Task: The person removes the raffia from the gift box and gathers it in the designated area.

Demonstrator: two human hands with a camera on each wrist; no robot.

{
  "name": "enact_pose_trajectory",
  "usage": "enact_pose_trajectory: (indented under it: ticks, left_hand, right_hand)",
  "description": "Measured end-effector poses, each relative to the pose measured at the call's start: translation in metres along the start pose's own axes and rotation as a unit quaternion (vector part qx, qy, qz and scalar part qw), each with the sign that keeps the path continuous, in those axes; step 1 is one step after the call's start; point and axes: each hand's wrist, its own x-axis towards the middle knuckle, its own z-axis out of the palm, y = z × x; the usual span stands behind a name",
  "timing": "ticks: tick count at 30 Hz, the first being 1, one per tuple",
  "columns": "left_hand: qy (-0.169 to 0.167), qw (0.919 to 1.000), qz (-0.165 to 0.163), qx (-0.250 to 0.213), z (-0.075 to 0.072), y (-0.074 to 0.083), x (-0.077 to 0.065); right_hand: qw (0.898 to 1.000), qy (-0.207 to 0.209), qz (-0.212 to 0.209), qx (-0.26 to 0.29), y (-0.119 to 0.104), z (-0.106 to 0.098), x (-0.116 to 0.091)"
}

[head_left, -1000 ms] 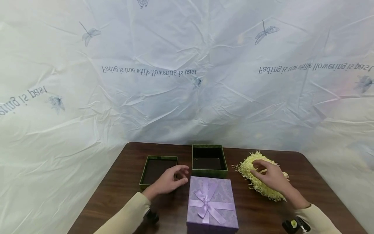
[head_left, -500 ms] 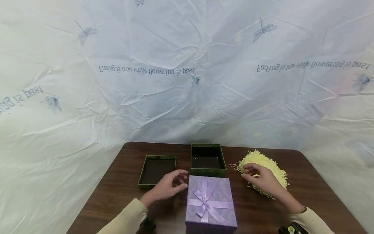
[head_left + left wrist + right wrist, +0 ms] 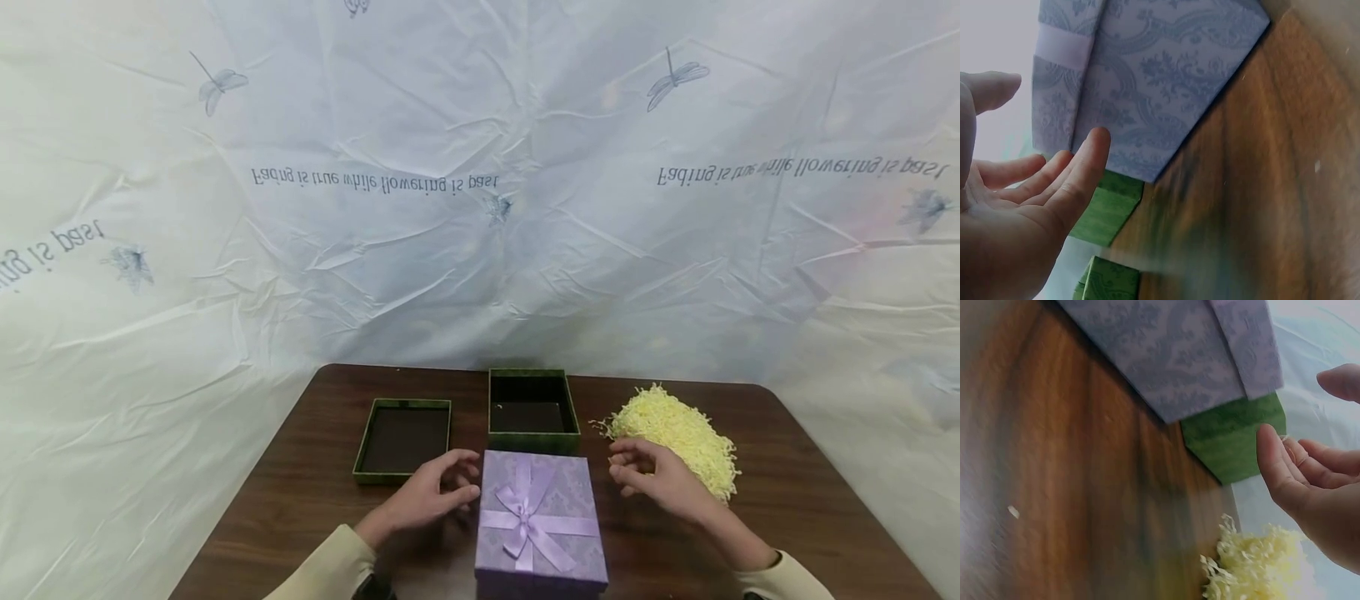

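A purple patterned gift box [image 3: 536, 533] with a lilac ribbon bow on its closed lid stands at the table's near middle. Close beside its left side is my left hand [image 3: 426, 493], fingers relaxed and holding nothing; in the left wrist view its fingers [image 3: 1085, 172] appear in front of the box, and contact cannot be told. My right hand [image 3: 660, 479] hovers to the right of the box, apart from it, fingers loosely bent and bare of any object. Behind that hand lies a heap of pale yellow shredded paper [image 3: 678, 429].
Behind the purple box stands an open green box [image 3: 534, 442] with a dark inside. To its left, a shallow green lid [image 3: 401, 477] lies with its hollow side up. The brown wooden table [image 3: 300, 500] ends at a white printed sheet [image 3: 420, 275] hanging behind.
My right hand has moved left and nearer, away from above the shredded paper toward the purple box. My left hand has come slightly nearer, beside the box's left side.
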Motion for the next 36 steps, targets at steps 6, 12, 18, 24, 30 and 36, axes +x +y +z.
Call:
enact_pose_trajectory:
  ticks: [6, 12, 18, 24, 30, 36]
  left_hand:
    - [-0.010, 0.9997, -0.013, -0.017, 0.004, 0.002, -0.004]
    - [-0.015, 0.9994, -0.022, -0.020, 0.005, 0.002, -0.006]
    - [-0.012, 0.9980, -0.032, -0.054, 0.005, 0.000, -0.008]
    - [-0.015, 0.9977, -0.024, -0.061, 0.007, 0.001, -0.011]
    - [-0.028, 0.9949, -0.036, -0.090, 0.011, 0.001, -0.012]
    - [-0.036, 0.9841, -0.062, -0.162, 0.011, 0.003, -0.010]
  right_hand:
    - [0.997, -0.028, 0.032, 0.066, 0.000, 0.012, -0.003]
    - [0.995, -0.037, 0.043, 0.085, -0.002, 0.020, -0.004]
    - [0.990, -0.053, 0.055, 0.117, -0.001, 0.021, -0.007]
    - [0.978, -0.068, 0.089, 0.175, -0.002, 0.023, -0.012]
    - [0.962, -0.109, 0.092, 0.232, -0.001, 0.027, -0.015]
    - [0.957, -0.118, 0.086, 0.251, 0.001, 0.029, -0.014]
